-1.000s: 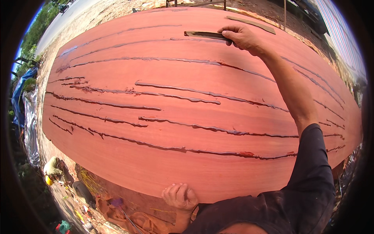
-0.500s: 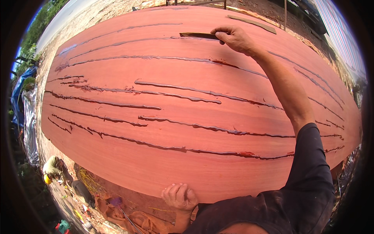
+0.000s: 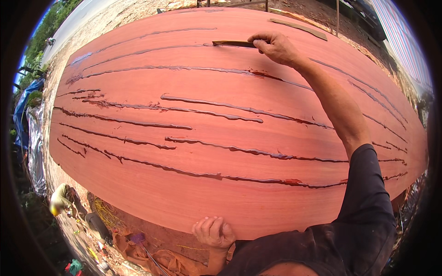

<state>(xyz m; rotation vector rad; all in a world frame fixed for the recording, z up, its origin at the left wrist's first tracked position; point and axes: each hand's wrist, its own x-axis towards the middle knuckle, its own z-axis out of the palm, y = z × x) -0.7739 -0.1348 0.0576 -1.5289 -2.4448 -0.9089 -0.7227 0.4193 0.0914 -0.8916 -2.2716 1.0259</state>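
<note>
The right hand [image 3: 276, 47], arm stretched far across the work, is closed around the handle end of a flat scraper blade [image 3: 232, 43], whose dark blade lies nearly flat on a filled seam [image 3: 152, 33] near the far edge of a large red-painted curved hull surface [image 3: 221, 193]. The left hand [image 3: 214, 232] is curled over the near lower edge of that surface, fingers folded on the rim, apparently steadying the body. Long dark beads of filler [image 3: 207, 108] run lengthwise over the red planking in several rows; some look raised and glossy, others smeared. Judged from this pose, the step in hand is spreading or levelling filler along the uppermost seam; a further stroke would call for a low blade angle and even pressure along the line, with the left hand's grip on the rim bearing the lean. Below the hull lie orange cloth [image 3: 138, 250], a yellow coil [image 3: 108, 214] and a crouching person [image 3: 62, 200].
</note>
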